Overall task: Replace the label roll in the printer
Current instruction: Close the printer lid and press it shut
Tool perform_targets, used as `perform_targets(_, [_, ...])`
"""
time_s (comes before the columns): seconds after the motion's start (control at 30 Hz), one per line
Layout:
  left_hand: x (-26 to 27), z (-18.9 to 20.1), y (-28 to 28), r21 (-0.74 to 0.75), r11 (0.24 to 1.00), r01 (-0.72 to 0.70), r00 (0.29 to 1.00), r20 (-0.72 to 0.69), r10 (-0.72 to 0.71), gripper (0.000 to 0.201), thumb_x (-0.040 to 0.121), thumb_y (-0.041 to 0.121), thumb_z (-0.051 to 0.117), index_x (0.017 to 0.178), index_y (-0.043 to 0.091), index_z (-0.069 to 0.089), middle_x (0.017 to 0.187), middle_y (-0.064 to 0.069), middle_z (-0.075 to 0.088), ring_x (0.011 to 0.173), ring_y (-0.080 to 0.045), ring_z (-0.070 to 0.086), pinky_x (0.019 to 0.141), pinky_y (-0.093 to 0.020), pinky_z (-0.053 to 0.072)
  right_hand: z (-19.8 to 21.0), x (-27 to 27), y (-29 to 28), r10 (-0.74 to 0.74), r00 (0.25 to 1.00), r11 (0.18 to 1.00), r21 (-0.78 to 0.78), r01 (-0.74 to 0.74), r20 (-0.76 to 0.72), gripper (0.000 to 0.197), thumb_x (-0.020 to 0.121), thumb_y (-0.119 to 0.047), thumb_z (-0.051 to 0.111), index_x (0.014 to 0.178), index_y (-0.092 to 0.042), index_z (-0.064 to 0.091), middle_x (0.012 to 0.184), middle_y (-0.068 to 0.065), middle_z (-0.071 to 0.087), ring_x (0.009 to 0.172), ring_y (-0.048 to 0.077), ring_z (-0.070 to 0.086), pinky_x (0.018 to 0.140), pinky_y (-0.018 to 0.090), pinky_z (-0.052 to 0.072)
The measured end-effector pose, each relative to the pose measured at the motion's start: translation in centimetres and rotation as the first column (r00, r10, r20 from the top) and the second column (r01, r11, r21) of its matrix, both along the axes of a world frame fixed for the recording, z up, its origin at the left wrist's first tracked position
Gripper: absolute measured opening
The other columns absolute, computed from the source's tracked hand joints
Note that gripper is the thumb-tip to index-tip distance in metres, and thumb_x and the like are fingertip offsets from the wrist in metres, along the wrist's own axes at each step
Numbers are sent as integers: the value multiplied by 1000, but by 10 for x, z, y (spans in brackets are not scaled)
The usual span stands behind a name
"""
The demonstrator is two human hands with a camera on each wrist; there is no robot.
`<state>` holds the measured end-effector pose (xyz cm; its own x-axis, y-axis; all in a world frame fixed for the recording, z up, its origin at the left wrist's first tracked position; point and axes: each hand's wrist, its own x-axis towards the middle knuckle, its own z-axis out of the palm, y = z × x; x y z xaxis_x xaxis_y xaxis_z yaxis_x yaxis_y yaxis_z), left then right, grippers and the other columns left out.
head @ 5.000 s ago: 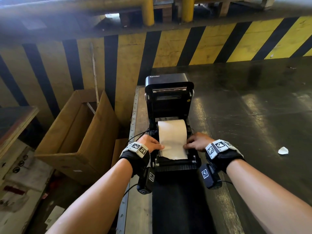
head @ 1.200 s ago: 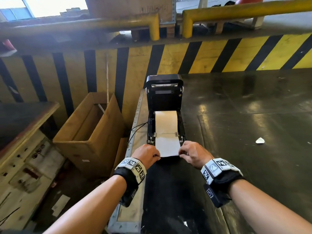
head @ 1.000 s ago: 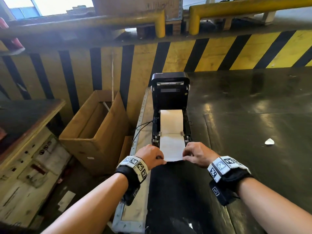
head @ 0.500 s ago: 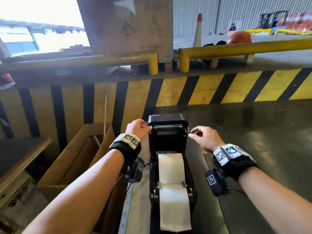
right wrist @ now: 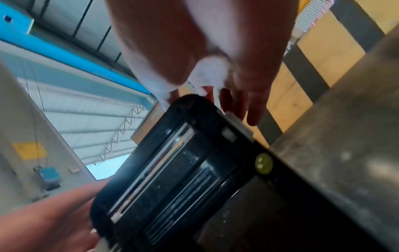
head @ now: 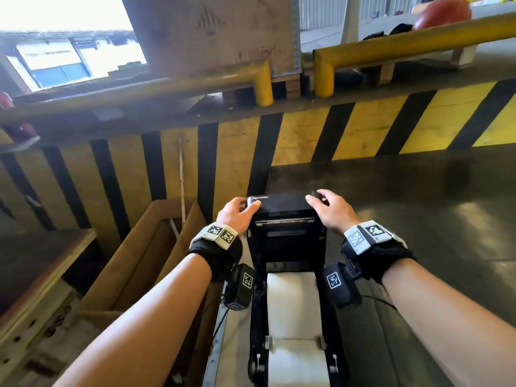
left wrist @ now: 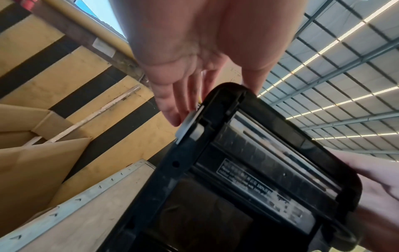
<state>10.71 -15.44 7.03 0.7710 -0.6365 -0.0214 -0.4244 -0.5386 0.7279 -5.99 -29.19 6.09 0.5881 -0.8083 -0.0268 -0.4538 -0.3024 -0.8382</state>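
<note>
The black label printer stands open, its lid [head: 287,216] raised upright. A white label roll [head: 291,303] sits in the bay, and its paper runs forward under the guides and out the front. My left hand [head: 237,213] is at the lid's top left corner, thumb on top by the Xprinter logo. In the left wrist view its fingers [left wrist: 170,109] lie straight along the lid [left wrist: 259,162] side at the grey latch. My right hand [head: 332,210] is at the top right corner, fingers loosely spread. The right wrist view shows those fingers [right wrist: 252,109] beside the lid [right wrist: 172,170] edge.
An open cardboard box [head: 134,261] stands on the floor to the left of the printer. A yellow-and-black striped barrier [head: 363,127] with yellow rails rises just behind it. The dark tabletop [head: 432,219] stretches to the right. A wooden bench [head: 42,261] is at the far left.
Both hands let go of the label strip at the printer's front and rose to the top of the open lid. They now sit at its two upper corners.
</note>
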Motion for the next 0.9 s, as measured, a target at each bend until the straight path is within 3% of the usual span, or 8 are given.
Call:
perform_targets(0.13, [-6,-2,7,-33,999,-26,999,-24,25,45,85,45,56,118,16,56,118,-7,66,107,-25,61,97,-41,48,-10,-2,11,-35,994,999,8,34,106,51,90,-41,48,133,-13,44,135,11,52,125,29,47,102,33,34])
perform_targets(0.27, [-17,-9,23,-115,993,-28,996,-88,18,39,82,44,60,112,21,50,115,-7,64,102,-26,63,94,-45,52,-13,-21,30,-13,984,999,-31,19,179,48,89,-38,52,129,-14,46,127,10,57,117,26,52,92,29,36])
perform_targets(0.43, [-46,-19,47,-221,971,-90,963,-266,29,55,75,53,64,115,22,42,120,-9,61,105,-26,62,95,-47,51,-10,-53,57,79,985,984,-167,-53,155,44,87,-33,58,124,-13,47,110,1,56,103,18,54,86,22,36])
perform_targets(0.57, [-81,-26,77,-176,984,-35,966,-259,-12,64,79,54,60,128,17,43,117,-1,57,108,-22,57,99,-43,49,-23,-90,86,119,987,983,-152,-102,104,59,83,-34,63,133,-13,41,133,8,53,123,21,50,102,26,35])
perform_targets(0.73, [-106,-51,123,-139,985,100,964,-230,-130,77,61,72,58,124,29,47,122,3,62,109,-17,61,98,-40,50,-44,-126,119,183,981,979,-83,-189,-70,76,83,-39,63,144,-12,27,149,9,38,136,21,36,104,21,26])
perform_targets(0.9, [-126,-73,155,-112,971,209,940,-250,-231,63,78,52,63,130,27,36,127,4,58,111,-14,57,103,-37,45,-63,-146,144,227,968,957,-159,-242,-107,81,78,-29,71,142,-6,29,146,11,41,135,22,37,97,8,20])
